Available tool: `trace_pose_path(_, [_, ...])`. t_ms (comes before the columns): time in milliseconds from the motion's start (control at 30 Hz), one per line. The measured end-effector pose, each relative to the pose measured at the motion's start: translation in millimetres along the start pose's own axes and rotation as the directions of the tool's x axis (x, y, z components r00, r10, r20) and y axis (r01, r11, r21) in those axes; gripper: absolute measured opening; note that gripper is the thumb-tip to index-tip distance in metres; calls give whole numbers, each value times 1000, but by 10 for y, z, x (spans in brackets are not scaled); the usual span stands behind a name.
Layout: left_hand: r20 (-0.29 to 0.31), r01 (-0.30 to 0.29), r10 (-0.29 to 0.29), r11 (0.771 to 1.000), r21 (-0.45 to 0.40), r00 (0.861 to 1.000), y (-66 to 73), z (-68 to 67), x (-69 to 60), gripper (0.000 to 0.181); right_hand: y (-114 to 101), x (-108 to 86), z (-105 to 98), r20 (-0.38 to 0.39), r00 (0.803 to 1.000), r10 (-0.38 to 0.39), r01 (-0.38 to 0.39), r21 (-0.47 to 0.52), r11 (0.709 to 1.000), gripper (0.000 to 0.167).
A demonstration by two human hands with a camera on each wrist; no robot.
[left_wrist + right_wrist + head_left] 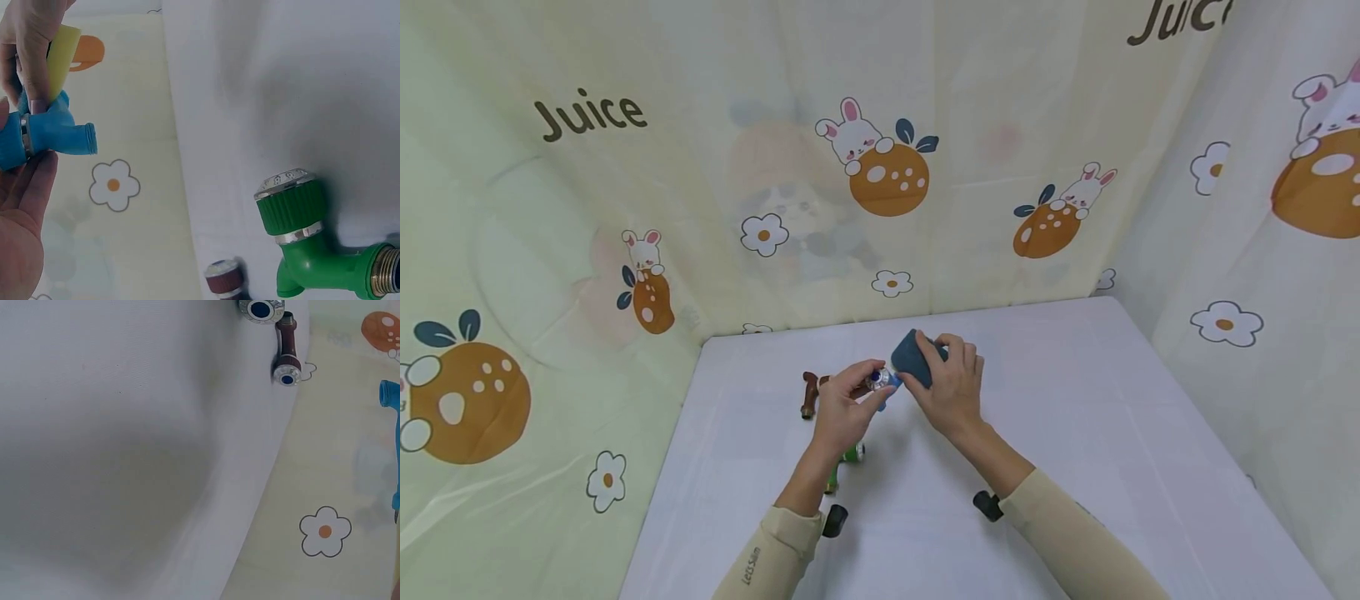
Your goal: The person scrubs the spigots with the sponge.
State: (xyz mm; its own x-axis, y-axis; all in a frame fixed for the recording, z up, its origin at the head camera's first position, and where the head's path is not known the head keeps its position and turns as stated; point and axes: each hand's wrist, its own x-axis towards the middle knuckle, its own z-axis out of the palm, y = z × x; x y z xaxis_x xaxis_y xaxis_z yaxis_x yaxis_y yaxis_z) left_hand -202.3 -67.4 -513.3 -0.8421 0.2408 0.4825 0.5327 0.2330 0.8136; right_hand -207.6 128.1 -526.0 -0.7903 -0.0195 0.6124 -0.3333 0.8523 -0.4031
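Observation:
My left hand [841,410] grips a blue plastic tap [59,128] by its ribbed knob, whose silver cap shows in the head view. In my right hand [957,388] is a sponge [912,358], blue-green on one face and yellow on the other. The left wrist view shows the sponge pressed close against the tap, with the right fingers around it; exact contact is partly hidden. Both hands are raised above the white table. In the right wrist view only a piece of the blue tap [390,397] appears, at the right edge.
On the white table [1075,433], a green tap [300,250] lies below the left hand, partly covered by that forearm in the head view. A brown tap [808,396] lies left of the hand, with more brown parts behind the fingers. A patterned curtain [985,217] hangs behind.

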Motion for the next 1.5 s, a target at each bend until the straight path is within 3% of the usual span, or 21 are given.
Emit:
trace_pose_path(167, [4, -12, 12, 1000, 19, 1000, -11, 3, -11, 34, 24, 9, 2, 16, 999, 38, -38, 12, 999, 72])
trace_pose_path(567, [-28, 95, -97, 995, -39, 995, 3, 13, -45, 38, 86, 21, 3, -2, 986, 166, -163, 158, 974, 74])
trace_pose_path(700, [-53, 172, -175, 983, -59, 983, 15, 7, -58, 39, 102, 33, -12, 29, 973, 227, -228, 236, 945, 75])
trace_pose_path(833, [-70, 257, -266, 960, -114, 961, 12, -11, -60, 37, 98, 24, -21, 53, 966, 254, -256, 347, 902, 75])
trace_pose_path(933, [-87, 291, -311, 938, -186, 946, 5, -28, -46, 36, 83, 1, -22, 16, 980, 196, -183, 444, 877, 75])
trace_pose_path(1033, [-103, 314, -357, 903, -294, 928, 9, -44, -13, 38, 27, -39, -26, -36, 998, 58, -33, 493, 869, 76])
trace_pose_path(1133, [-107, 329, -389, 874, -358, 915, 9, -53, 9, 37, -59, -80, -35, -58, 994, -89, 106, 482, 870, 77])
trace_pose_path(1300, [-103, 302, -361, 881, -365, 927, 28, -58, 15, 33, -155, -102, -45, -45, 979, -198, 197, 457, 868, 75])
trace_pose_path(1500, [-65, 278, -330, 872, -402, 942, 30, -58, 1, 31, -163, -105, -27, -39, 977, -207, 201, 474, 857, 73])
